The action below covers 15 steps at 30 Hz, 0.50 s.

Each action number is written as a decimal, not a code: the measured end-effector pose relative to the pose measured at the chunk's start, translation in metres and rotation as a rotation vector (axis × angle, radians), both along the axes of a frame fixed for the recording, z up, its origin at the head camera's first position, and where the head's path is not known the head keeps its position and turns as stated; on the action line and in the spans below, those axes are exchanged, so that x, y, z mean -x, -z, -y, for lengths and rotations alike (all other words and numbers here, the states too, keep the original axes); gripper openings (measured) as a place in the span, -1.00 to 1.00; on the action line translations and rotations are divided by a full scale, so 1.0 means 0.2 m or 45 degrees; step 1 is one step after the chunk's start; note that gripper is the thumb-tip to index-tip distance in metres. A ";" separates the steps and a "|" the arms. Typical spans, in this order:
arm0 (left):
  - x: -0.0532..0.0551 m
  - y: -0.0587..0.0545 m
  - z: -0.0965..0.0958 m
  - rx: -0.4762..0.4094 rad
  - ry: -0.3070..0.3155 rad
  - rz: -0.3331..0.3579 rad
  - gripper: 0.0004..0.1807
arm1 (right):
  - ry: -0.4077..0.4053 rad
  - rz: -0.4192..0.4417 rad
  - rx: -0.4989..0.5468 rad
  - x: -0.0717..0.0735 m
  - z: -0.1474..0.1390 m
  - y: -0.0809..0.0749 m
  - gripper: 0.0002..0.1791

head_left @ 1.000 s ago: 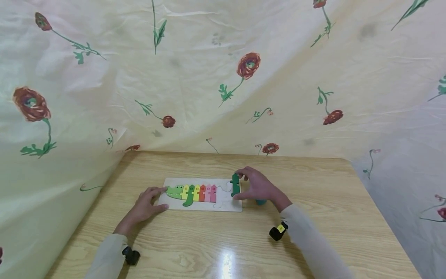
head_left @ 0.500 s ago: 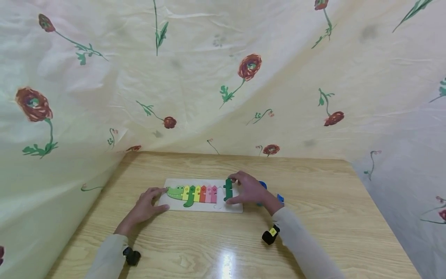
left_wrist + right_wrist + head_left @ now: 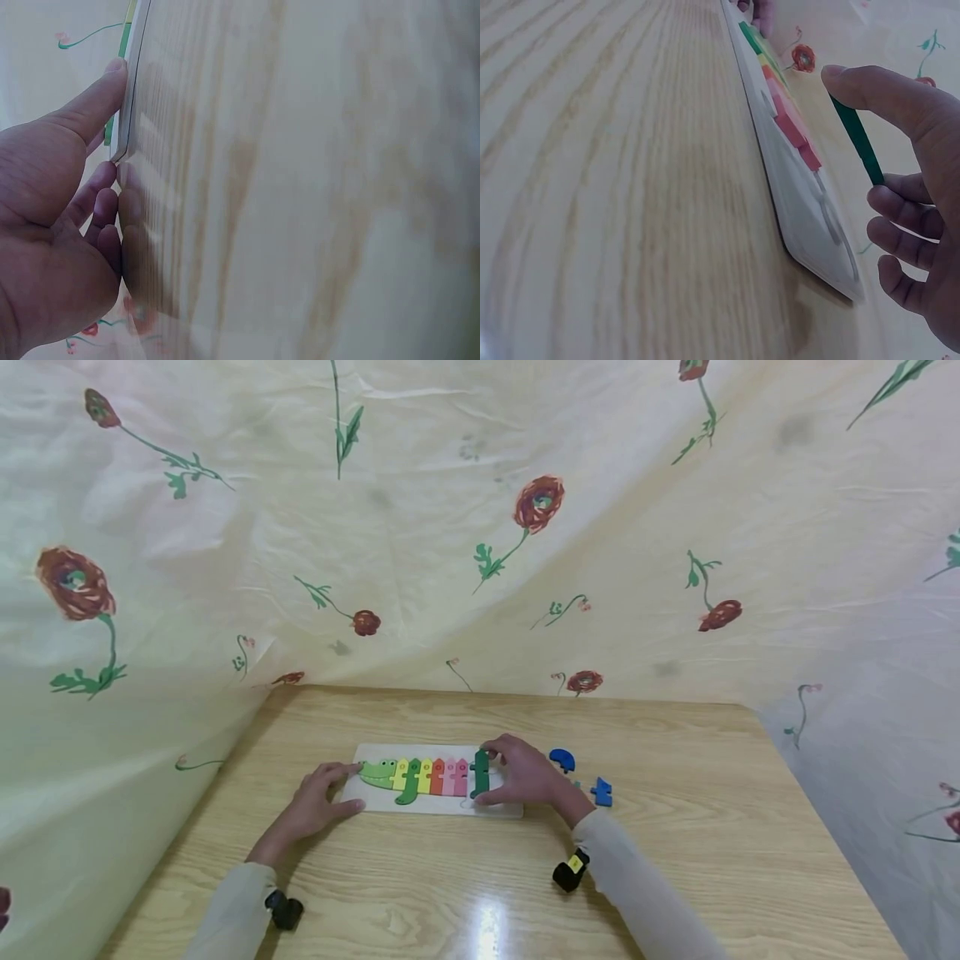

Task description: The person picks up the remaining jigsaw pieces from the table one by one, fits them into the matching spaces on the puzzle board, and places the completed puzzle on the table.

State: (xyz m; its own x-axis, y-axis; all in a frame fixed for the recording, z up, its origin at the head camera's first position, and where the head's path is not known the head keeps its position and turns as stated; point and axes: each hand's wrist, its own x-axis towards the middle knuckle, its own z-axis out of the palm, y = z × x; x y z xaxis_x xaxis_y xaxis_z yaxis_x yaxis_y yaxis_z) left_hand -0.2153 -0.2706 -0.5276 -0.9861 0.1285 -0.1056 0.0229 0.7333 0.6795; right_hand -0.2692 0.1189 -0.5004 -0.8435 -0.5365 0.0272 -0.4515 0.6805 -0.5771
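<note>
A white puzzle board lies on the table, bearing a crocodile of coloured pieces: a green head, then yellow, green, orange and pink body pieces. My right hand pinches a dark green puzzle piece between thumb and fingers, close to the right of the last pink one. In the right wrist view this green piece is held above the board surface. My left hand rests at the board's left end, its thumb and fingertips touching the edge.
Right of the board lie a blue curved piece and a blue angular piece; a further bit of teal is mostly hidden by the right wrist. Flowered cloth hangs behind and beside the wooden table.
My right hand has carried the green piece leftward over the board, up beside the pink pieces. Blue pieces behind the hand have come into sight. The left hand stays in place.
</note>
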 end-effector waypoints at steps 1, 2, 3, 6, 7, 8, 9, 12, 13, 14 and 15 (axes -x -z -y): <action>0.00 0.00 0.00 -0.002 0.000 -0.003 -0.24 | 0.002 0.001 -0.002 0.00 0.00 0.00 -0.01; 0.00 0.00 0.00 -0.004 0.001 -0.005 -0.24 | 0.002 0.002 -0.005 0.00 0.01 0.01 -0.01; 0.00 0.00 0.00 -0.007 -0.002 -0.007 -0.24 | 0.002 -0.001 -0.009 0.00 0.01 0.01 -0.01; 0.00 0.00 0.00 -0.007 0.000 -0.009 -0.24 | -0.008 -0.007 -0.010 0.00 0.02 0.02 -0.02; 0.00 0.00 0.00 -0.008 -0.003 -0.007 -0.24 | -0.011 -0.013 -0.014 0.00 0.02 0.02 -0.02; 0.00 0.00 0.00 -0.006 -0.004 -0.006 -0.24 | -0.016 -0.020 -0.016 0.00 0.03 0.03 -0.02; 0.00 0.00 0.00 -0.001 0.002 -0.009 -0.24 | -0.020 -0.028 -0.019 0.01 0.03 0.03 -0.01; 0.00 0.00 0.00 -0.002 0.002 -0.006 -0.23 | -0.024 -0.046 -0.040 0.01 0.03 0.05 0.01; 0.00 0.00 0.00 -0.001 0.003 -0.006 -0.23 | -0.024 -0.050 -0.047 0.02 0.03 0.05 0.02; 0.00 0.00 0.00 0.001 0.003 -0.007 -0.23 | -0.023 -0.052 -0.052 0.02 0.04 0.06 0.03; 0.00 0.00 0.00 0.002 0.005 -0.008 -0.23 | -0.023 -0.055 -0.057 0.02 0.04 0.07 0.03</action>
State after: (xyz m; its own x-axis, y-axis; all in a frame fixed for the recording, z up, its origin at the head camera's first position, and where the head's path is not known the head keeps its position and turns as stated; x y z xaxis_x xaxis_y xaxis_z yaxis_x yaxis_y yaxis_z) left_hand -0.2163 -0.2713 -0.5282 -0.9862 0.1323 -0.0998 0.0299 0.7342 0.6783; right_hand -0.2728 0.1116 -0.5136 -0.8324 -0.5529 0.0387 -0.4874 0.6971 -0.5259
